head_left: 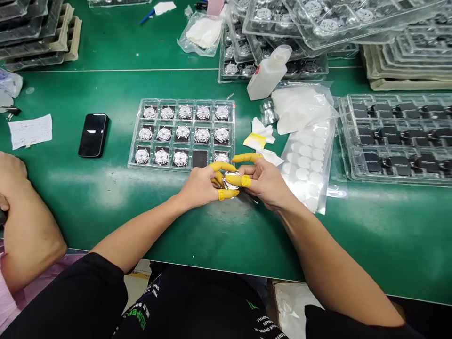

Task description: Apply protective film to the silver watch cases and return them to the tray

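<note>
Your left hand [199, 186] and right hand [264, 181] pinch the round metal disc [231, 181] midway between them, fingertips in yellow finger cots [228, 194], with the tray [183, 100] just beyond

1. The round chrome part [230, 181] between the hands was mostly hidden by the yellow finger cots [242, 181], so its full outline and face could not be seen.
2. The left hand [201, 186] and right hand [264, 181] covered each other's fingertips, and their exact grip was hidden.
3. A thin dark sliver [250, 197] beneath the right hand was too small and blurred to identify.
4. The clear tray's [134, 162] lower-right part [221, 157] was partly hidden behind fingers.
5. The handwriting or print on the paper slip [30, 132] was too small to read.
6. The stacked clear trays [339, 19] ran past the picture's top and right edges.
7. A co-worker's arm [30, 226] was cut off by the left edge.
</note>
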A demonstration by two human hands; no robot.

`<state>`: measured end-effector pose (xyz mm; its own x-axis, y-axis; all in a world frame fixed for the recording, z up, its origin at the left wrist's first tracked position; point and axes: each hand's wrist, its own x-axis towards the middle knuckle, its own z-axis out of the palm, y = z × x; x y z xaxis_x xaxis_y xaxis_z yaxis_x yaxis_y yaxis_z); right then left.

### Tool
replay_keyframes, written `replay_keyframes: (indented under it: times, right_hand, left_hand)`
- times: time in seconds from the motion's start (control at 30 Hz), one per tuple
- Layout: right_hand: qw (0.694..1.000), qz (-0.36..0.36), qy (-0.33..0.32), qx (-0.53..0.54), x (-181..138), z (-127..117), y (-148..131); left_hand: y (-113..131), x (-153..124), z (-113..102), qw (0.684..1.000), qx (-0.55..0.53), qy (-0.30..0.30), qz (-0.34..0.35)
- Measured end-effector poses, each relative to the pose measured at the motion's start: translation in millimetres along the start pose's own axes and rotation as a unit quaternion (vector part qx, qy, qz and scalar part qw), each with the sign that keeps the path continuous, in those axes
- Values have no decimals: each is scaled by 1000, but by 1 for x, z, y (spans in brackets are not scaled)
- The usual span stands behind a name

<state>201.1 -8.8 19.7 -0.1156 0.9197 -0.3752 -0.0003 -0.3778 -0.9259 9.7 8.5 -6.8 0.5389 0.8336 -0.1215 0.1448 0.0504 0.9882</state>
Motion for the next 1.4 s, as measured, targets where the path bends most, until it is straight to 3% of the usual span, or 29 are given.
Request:
replay_keyframes:
  times: [0.03,0.1,0.2,0.27,0.37,0.5,0.6,0.73,0.87,1.0,1.13,1.27,1.4]
  right_hand:
    - [999,-26,7,-42,0,-5,0]
    - [974,-118,96,-167,2,-20,2]
    - [859,-226,278,-367,11,-51,10]
    - [815,-222,302,-441,18,-66,16]
    - [832,-221,272,-430,20,-70,17]
    - [884,-291,178,-320,6,-39,6]
    - [871,-357,104,-321,-4,-12,3]
    - [843,-374,116,-368,-6,-7,5]
    - [859,-355,50,-365,-1,-12,6]
    - [860,-348,103,-358,4,-12,8]
    - [874,-347,43,-337,5,-14,8]
    - [868,-335,102,-352,4,-15,7]
    - [874,-346,51,-336,5,-10,9]
  left_hand:
    - [-1,1,0,1000,-6,2,-3]
    - [-1,2,0,999,-29,14,-12]
    - [-1,4,0,997,-72,35,-25]
    - [0,5,1,995,-82,40,-32]
    - [0,5,2,995,-79,52,-40]
    - [0,6,2,994,-86,54,-49]
    - [0,7,2,994,-97,34,-41]
    - [0,8,3,993,-104,47,-41]
    - [-2,8,5,994,-106,29,-28]
    - [-3,9,5,993,-108,41,-25]
    - [-3,8,6,992,-117,39,-27]
    - [-4,8,6,992,-111,51,-28]
    - [-4,9,5,993,-108,53,-22]
